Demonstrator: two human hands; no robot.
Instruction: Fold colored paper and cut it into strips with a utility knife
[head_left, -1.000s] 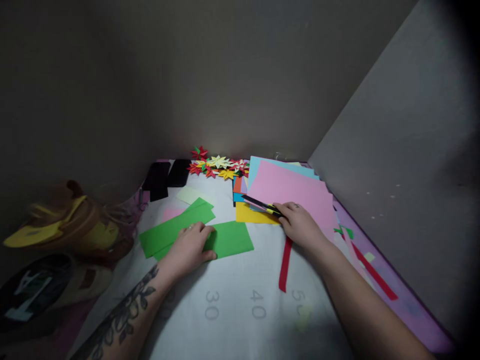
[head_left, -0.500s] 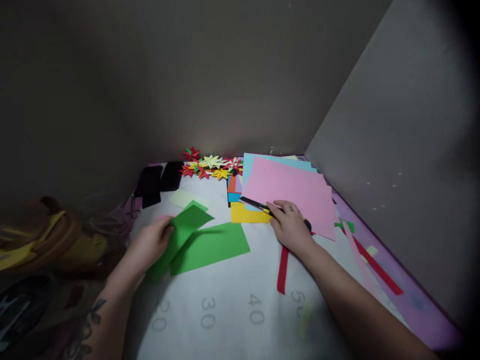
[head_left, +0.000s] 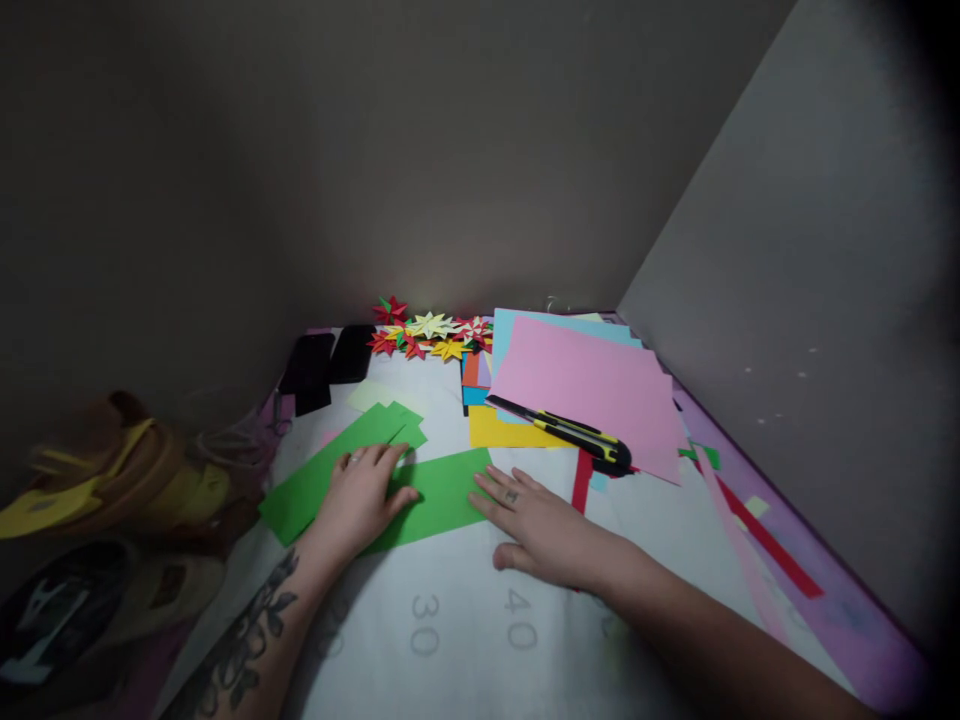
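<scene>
Two green paper pieces lie on the white work surface. My left hand (head_left: 365, 500) rests where they meet, fingers spread, between the left green strip (head_left: 324, 465) and the right green sheet (head_left: 442, 492). At that sheet's right end, my right hand (head_left: 534, 525) lies flat with its fingertips on the edge. Neither hand grips anything. Beyond my right hand, a black and yellow utility knife (head_left: 574, 432) rests across the pink paper (head_left: 592, 385) and the yellow paper (head_left: 502, 428). Part of a red strip (head_left: 581, 482) shows behind my right hand.
Folded paper stars (head_left: 431, 328) cluster along the back wall. Two dark phone-like slabs (head_left: 351, 354) lie at the back left. Paper scraps, including a red strip (head_left: 769, 535), line the right edge. Bags (head_left: 112, 490) crowd the left side. Printed numbers mark the surface (head_left: 472, 670).
My left hand has put down the raised green piece and moved right. My right hand has let go of the utility knife and come nearer, onto the green sheet's end.
</scene>
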